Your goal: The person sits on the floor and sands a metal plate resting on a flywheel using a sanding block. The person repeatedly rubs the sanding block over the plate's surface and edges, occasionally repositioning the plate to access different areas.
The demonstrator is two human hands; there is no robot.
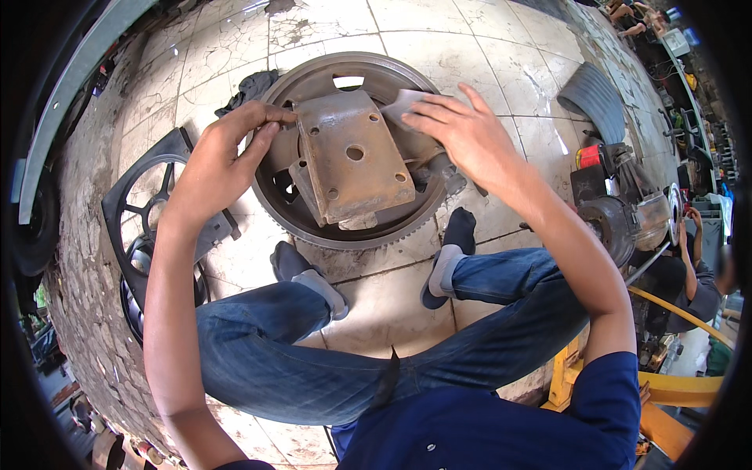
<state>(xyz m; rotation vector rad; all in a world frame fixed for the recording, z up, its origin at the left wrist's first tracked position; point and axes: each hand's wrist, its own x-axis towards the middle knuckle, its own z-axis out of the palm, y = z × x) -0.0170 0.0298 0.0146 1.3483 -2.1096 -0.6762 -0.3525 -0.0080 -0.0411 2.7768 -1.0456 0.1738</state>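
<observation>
Seated on a cracked tiled floor (439,47), legs in blue jeans spread around a big toothed metal ring (313,227) lying flat between the socked feet. On top of that ring, at its middle, a rusty square plate (352,157) with several holes, tilted slightly and sitting on a darker part beneath. Off to the left, a black fan frame (141,196) flat on the tiles; to the right, a dark motor-like lump (615,211) and a ribbed black mat (591,98).

Left hand (219,160) curled onto the plate's upper left corner, thumb and fingers pinching its edge. Right hand (462,129) spread fairly wide, fingers pressing a small grey sheet, probably sanding paper (401,103), against the ring near the plate's upper right corner.

Likely trouble: plate heavy and only pinched at one corner, so could slip and catch fingers or slide off the ring; rusty edges could cut bare skin.

Hard to tell what lies under the plate, hidden by it and by both hands; another person at the right edge mostly cut off
</observation>
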